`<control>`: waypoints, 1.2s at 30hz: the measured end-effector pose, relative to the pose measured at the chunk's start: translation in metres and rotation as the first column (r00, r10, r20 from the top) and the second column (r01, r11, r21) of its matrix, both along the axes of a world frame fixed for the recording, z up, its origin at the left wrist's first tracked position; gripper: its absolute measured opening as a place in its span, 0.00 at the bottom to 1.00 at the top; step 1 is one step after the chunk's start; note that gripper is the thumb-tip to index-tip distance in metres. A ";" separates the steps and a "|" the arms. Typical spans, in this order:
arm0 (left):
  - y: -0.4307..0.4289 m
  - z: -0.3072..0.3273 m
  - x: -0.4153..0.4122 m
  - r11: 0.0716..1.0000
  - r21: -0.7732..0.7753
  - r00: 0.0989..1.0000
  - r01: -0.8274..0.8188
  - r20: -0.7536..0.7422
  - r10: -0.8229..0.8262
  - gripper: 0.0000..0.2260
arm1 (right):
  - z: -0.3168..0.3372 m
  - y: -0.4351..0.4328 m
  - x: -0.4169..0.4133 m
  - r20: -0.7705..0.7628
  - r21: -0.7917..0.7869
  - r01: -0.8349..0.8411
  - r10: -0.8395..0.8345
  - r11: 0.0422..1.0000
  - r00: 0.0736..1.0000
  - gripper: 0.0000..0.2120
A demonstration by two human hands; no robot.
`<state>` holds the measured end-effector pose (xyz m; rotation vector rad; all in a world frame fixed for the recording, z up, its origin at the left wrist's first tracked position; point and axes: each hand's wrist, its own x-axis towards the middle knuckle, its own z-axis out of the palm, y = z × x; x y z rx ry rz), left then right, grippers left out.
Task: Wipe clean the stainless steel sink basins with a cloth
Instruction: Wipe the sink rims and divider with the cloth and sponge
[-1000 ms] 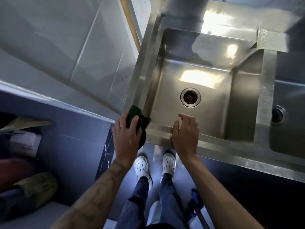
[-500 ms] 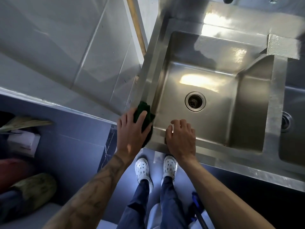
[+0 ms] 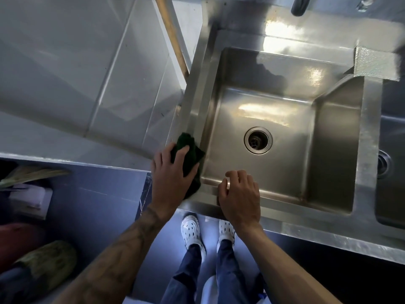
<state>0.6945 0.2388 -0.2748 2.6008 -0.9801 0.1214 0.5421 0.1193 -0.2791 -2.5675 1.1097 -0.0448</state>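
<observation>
Seemingly the wiping is at an early step, from the one head view on offer: the left hand (image 3: 173, 178) is working the rim rather than the bowl, with the dark green cloth (image 3: 189, 150) pressed onto the near left corner of the left basin (image 3: 285, 176), where the left rim (image 3: 194, 102) meets the front rim (image 3: 306, 226). The left hand's fingers (image 3: 185, 150) lie nearly straight over the cloth, bearing down on it rather than bunching it into a fist. The right hand (image 3: 240, 198) holds nothing; it rests on the front rim just beside the cloth hand, fingers loosely curled toward the basin's inner edge, apparently as a brace. The cloth is crumpled, and its long axis runs roughly along the left rim: one end pokes out beyond the fingertips, pointing away from the person, while the other trails under the palm toward the front edge. Most of the job looks undone, I judge: the basin floor around the drain (image 3: 258, 140), its walls, the divider (image 3: 370, 150) and the second basin (image 3: 392, 205) at the right edge all lie away from the cloth. The next move probably calls for sliding the cloth along the left rim or down into the bowl, keeping flat pressure so it does not roll up, with the right hand steadying the body. A dark faucet spout (image 3: 299, 6) hangs at the top, and white shoes (image 3: 192, 231) stand on the floor below.
</observation>
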 end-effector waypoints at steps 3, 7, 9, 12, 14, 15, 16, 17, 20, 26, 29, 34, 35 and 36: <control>-0.022 -0.001 0.024 1.000 0.002 1.000 0.027 -0.002 -0.027 0.22 | 0.001 -0.001 -0.001 0.002 -0.001 0.002 -0.002 1.000 1.000 0.08; -0.092 0.010 0.074 0.999 -0.017 0.993 -0.038 -0.112 0.036 0.23 | -0.001 -0.001 0.000 0.021 0.003 0.007 -0.007 1.000 1.000 0.08; -0.094 0.010 0.072 0.999 -0.009 0.991 -0.049 -0.129 0.048 0.25 | -0.001 -0.001 0.000 0.025 0.000 0.010 -0.010 1.000 1.000 0.07; -0.071 0.007 0.056 0.999 0.032 0.997 0.007 -0.078 -0.005 0.26 | -0.001 0.000 0.000 0.026 0.007 0.006 -0.006 1.000 1.000 0.07; -0.077 0.006 0.065 0.999 0.031 0.997 0.026 -0.069 -0.023 0.25 | 0.000 0.000 0.000 0.032 0.002 0.009 -0.009 1.000 0.999 0.06; -0.090 0.006 0.075 1.000 0.023 0.997 0.018 -0.078 -0.016 0.25 | 0.000 -0.001 0.001 0.034 0.000 0.013 -0.013 1.000 0.999 0.06; -0.107 0.007 0.087 1.000 0.020 0.996 0.006 -0.090 -0.004 0.25 | 0.000 -0.001 0.001 0.035 0.002 0.017 -0.017 1.000 0.999 0.05; -0.125 0.009 0.100 1.000 0.024 0.995 -0.004 -0.099 0.006 0.25 | 0.000 -0.001 0.001 0.035 0.007 0.019 -0.019 1.000 0.999 0.05; -0.170 0.013 0.132 0.999 0.049 0.996 -0.016 -0.083 0.020 0.25 | 0.001 -0.001 0.000 0.039 0.019 0.011 -0.012 1.000 0.999 0.06; -0.224 0.020 0.171 0.988 0.156 1.000 -0.009 -0.026 0.013 0.23 | 0.002 -0.001 0.001 0.052 0.012 0.011 -0.012 1.000 0.999 0.04; -0.221 0.021 0.167 0.989 0.149 1.000 -0.003 -0.022 0.006 0.23 | 0.003 -0.002 0.002 0.052 0.012 0.012 -0.013 1.000 0.999 0.03; -0.220 0.020 0.169 0.990 0.135 0.999 0.036 -0.010 -0.035 0.24 | 0.004 -0.002 0.002 0.053 0.023 0.002 -0.003 1.000 0.999 0.03; -0.227 0.020 0.174 0.989 0.143 1.000 0.024 -0.018 -0.021 0.24 | 0.004 -0.002 0.002 0.051 0.025 0.000 -0.001 1.000 0.999 0.03; -0.234 0.020 0.178 0.989 0.147 1.000 0.016 -0.029 -0.012 0.24 | 0.003 -0.002 0.002 0.049 0.023 -0.001 0.000 1.000 0.999 0.03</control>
